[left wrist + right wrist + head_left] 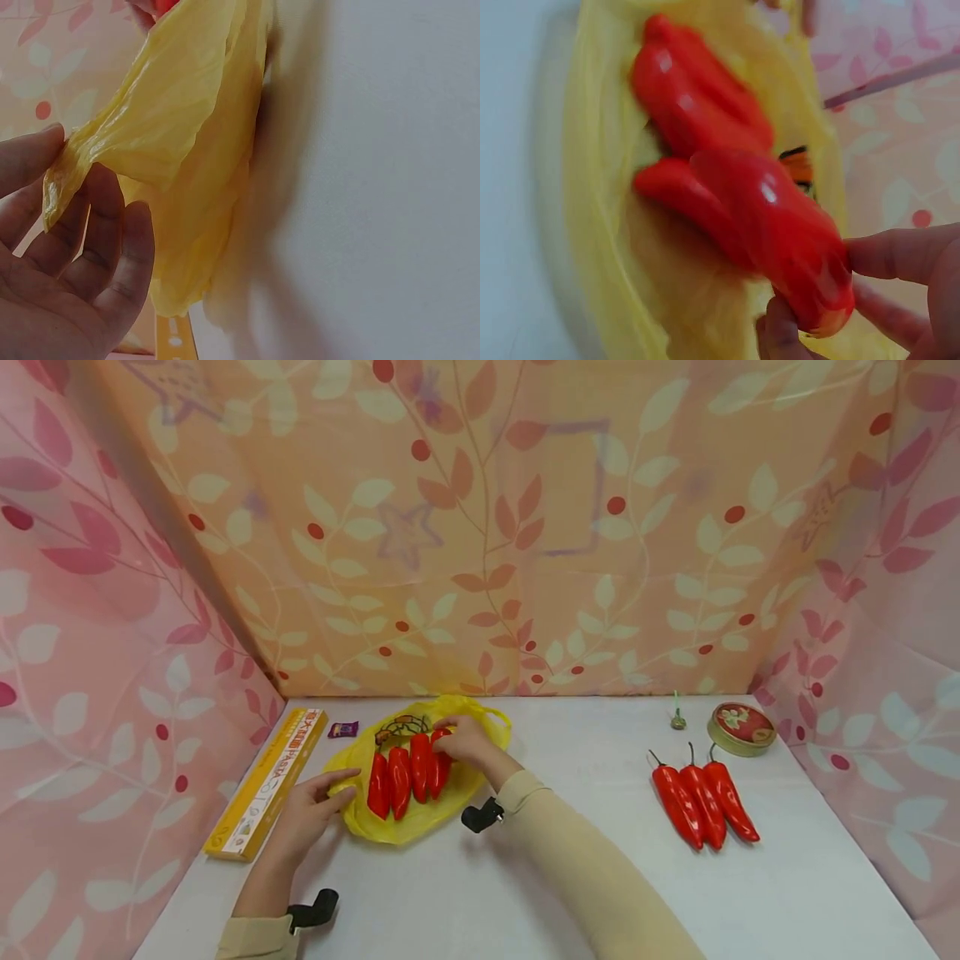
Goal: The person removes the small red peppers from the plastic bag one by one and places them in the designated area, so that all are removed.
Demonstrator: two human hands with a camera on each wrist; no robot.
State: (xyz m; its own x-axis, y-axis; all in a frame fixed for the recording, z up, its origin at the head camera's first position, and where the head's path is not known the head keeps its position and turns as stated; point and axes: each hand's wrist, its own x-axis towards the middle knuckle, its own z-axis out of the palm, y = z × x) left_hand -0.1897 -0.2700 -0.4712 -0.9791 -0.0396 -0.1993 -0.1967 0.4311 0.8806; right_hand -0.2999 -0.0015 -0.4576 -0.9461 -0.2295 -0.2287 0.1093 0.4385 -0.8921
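Observation:
A yellow plastic bag (378,832) lies spread on the table with several red chili peppers (400,783) side by side on it. My left hand (303,814) pinches the bag's near left edge between thumb and fingers, and in the left wrist view that bunched corner (67,176) is drawn up. Over the bag's right part, my right hand (468,742) grips the rightmost chili pepper (787,225) by its thick end. In the right wrist view its tip overlaps the other peppers. Behind them on the bag is a black-and-orange netted piece (401,727).
Left of the bag lies a long yellow pasta box (266,785), with a small purple packet (343,729) nearby. Three more chili peppers (703,806) lie at the right, close to a round red tin (742,728) and a small green item (678,722). Patterned cloth walls enclose the table.

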